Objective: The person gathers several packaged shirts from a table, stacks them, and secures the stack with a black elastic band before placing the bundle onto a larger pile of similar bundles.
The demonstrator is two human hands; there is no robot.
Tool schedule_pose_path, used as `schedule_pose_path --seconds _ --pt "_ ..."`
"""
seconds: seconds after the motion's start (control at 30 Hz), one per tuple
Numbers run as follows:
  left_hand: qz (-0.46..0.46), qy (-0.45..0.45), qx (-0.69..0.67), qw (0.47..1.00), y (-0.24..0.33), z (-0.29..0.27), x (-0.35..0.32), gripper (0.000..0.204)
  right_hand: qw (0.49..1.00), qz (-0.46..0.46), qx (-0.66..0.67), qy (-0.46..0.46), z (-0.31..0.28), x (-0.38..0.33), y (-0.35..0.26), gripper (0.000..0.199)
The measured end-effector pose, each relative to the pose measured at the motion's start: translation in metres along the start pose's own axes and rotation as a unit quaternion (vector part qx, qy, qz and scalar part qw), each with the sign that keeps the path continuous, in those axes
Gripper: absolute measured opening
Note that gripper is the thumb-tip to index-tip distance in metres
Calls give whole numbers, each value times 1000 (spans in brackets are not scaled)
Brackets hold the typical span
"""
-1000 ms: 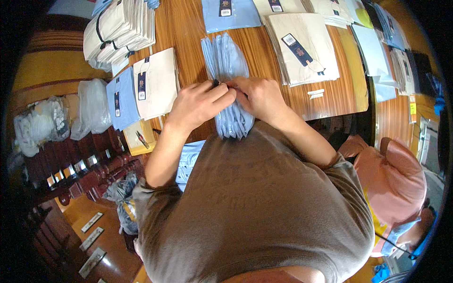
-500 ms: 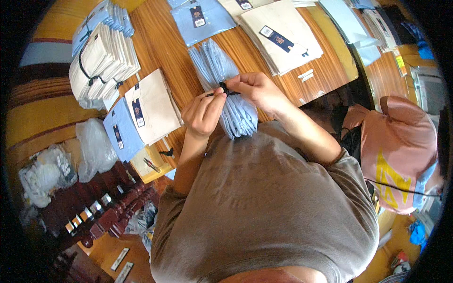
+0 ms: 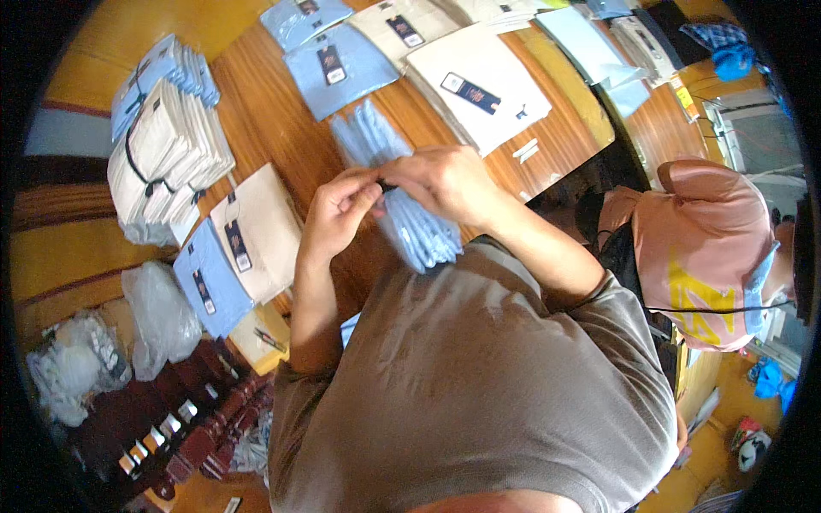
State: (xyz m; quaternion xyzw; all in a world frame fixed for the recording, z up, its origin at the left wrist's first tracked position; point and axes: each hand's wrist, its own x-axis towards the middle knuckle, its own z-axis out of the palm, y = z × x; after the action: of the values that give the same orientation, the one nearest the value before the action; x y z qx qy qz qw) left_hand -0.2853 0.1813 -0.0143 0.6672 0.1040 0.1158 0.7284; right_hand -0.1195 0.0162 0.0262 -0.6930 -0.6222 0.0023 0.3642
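Note:
A bundle of light blue folded garments in clear plastic (image 3: 421,232) stands edge-on on the wooden table in front of my chest. A black tie strip (image 3: 387,185) runs across its middle. My left hand (image 3: 336,208) is closed at the bundle's left side, thumb and fingers pinching the strip. From the right, my right hand (image 3: 456,182) lies over the bundle, fingers curled in against the strip close to my left fingertips. Those fingers are partly hidden and a little blurred, and the knot itself is covered.
At left stands a tied stack of cream garments (image 3: 162,158) with blue ones (image 3: 188,73) behind. Flat packs with dark tags, blue (image 3: 340,68) and cream (image 3: 479,85), lie at the far side. Small scissors-like snips (image 3: 270,339) lie near my left elbow. A person in pink (image 3: 701,248) sits at right.
My hands have drawn closer together over the strip, the right one now turned knuckles-up across the bundle. The whole view has shifted and tilted slightly.

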Motion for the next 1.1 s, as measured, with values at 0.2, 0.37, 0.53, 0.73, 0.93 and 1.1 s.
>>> schedule_pose_path --seconds 0.2,0.37,0.53,0.73,0.93,1.1 --pt "19 -12 95 995 15 -1 20 12 996 -74 7 -41 -8 11 6 14" --pt "122 106 131 978 -1 10 21 17 986 16 -125 -113 -25 -6 -8 15" --pt "142 260 154 943 -2 45 26 21 972 -70 -123 -186 -32 -28 -21 15" --pt "137 320 334 876 5 67 25 10 981 -95 17 -166 -39 -41 2 18" --pt "120 332 127 927 -22 64 -5 39 987 76 74 -117 -34 -65 62 26" --pt "-19 194 233 953 -96 54 -78 70 888 376 212 -160 -21 -83 67 68"
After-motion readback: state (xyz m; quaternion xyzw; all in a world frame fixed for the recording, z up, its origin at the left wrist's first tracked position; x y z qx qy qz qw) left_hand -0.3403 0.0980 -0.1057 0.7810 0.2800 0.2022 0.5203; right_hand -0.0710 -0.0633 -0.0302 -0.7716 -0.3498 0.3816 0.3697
